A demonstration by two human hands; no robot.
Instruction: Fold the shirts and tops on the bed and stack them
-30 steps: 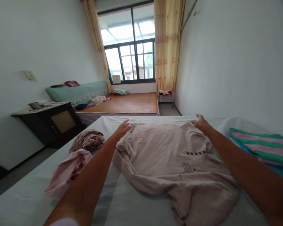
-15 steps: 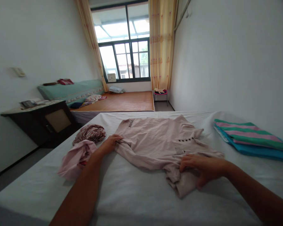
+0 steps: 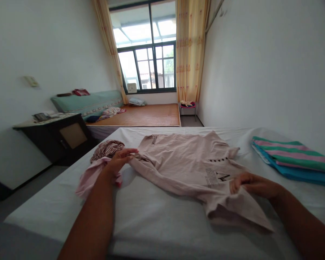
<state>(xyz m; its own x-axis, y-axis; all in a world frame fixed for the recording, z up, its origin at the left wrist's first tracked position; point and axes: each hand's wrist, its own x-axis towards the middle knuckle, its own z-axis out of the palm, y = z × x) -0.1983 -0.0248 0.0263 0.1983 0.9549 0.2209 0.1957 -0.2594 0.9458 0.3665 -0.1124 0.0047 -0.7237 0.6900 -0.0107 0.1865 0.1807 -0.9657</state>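
A pale pink short-sleeved T-shirt (image 3: 176,155) with dark printing and a row of dark dots lies spread on its side on the white bed sheet (image 3: 151,224). At its left end, my left hand (image 3: 120,160) pinches the hem between thumb and fingers. My right hand (image 3: 253,184) grips the fabric near the shoulder. Below that hand the near sleeve (image 3: 241,213) is pulled out toward me, its opening partly raised. Fingertips of my right hand are partly hidden in the cloth.
Left of the shirt lie a crumpled pink cloth (image 3: 90,177) and a brown patterned bundle (image 3: 107,148). Folded striped green-and-pink fabric (image 3: 295,151) sits on blue cloth (image 3: 300,175) at right. Beyond are a dark cabinet (image 3: 54,141) and another bed (image 3: 154,115).
My right hand has moved right and drawn the near sleeve out with it, uncovering more of the print. The left hand stays at the hem; the view has shifted slightly.
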